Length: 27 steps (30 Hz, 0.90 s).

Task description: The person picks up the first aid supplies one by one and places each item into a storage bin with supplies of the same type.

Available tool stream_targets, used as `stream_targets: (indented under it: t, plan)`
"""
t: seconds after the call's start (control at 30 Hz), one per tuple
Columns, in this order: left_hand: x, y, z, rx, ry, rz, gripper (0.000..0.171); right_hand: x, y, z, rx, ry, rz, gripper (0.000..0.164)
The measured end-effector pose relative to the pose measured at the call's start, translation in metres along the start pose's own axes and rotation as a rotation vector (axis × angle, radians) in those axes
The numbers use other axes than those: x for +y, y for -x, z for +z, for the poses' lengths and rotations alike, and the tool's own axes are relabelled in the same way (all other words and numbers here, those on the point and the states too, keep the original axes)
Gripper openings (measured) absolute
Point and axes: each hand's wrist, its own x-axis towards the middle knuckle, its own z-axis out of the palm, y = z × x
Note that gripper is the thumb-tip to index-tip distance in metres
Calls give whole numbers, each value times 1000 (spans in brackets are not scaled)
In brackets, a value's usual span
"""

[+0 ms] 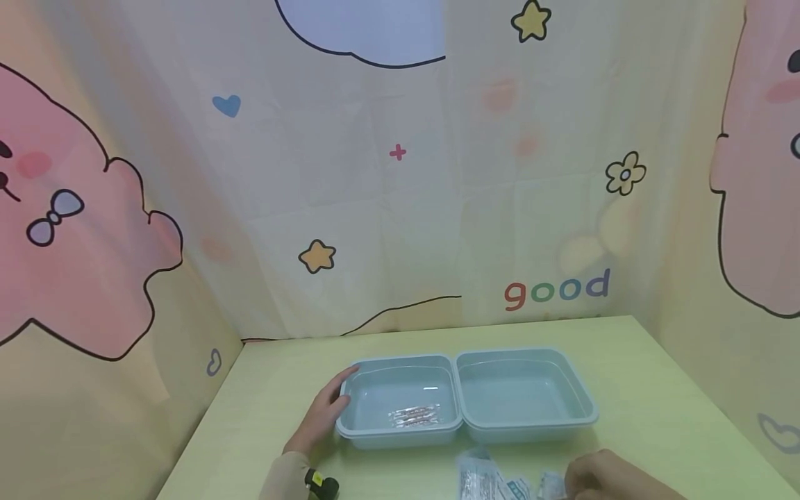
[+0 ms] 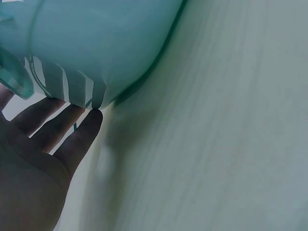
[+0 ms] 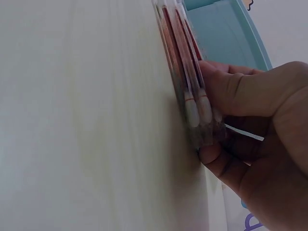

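In the head view, my left hand (image 1: 321, 413) rests against the left end of the left light-blue tray (image 1: 400, 437), with its thumb at the rim. Its fingers (image 2: 82, 137) look fairly straight in the left wrist view, tips at the tray's outer wall. My right hand (image 1: 609, 476), low at the right, pinches a clear pack of cotton swabs (image 3: 185, 62) between thumb and fingers. The swabs have white tips and reddish-brown stems. Similar clear-wrapped swabs (image 1: 414, 416) lie inside the left tray.
A second light-blue tray (image 1: 531, 430) stands right beside the first. Several clear and blue-printed packets (image 1: 480, 479) lie in front of the trays, near the right hand. Printed cloth (image 1: 375, 173) walls the table (image 1: 287, 371) at the back and sides.
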Motion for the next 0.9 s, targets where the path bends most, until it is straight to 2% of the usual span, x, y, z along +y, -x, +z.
stream_targets:
  t: [0.17, 0.37, 0.5, 0.9]
  plan:
    - [0, 0, 1, 5, -3, -11, 56, 5, -6, -3, -73, -38, -27, 17]
    - [1, -1, 3, 11, -21, -34, 57, 5, -8, -5, -90, -53, -37, 16]
    - [1, -2, 3, 9, -15, -34, 57, 4, -8, -7, -75, -18, -47, 14]
    - [2, 1, 1, -17, -11, -33, 57, 4, -10, -7, -55, 5, 53, 14]
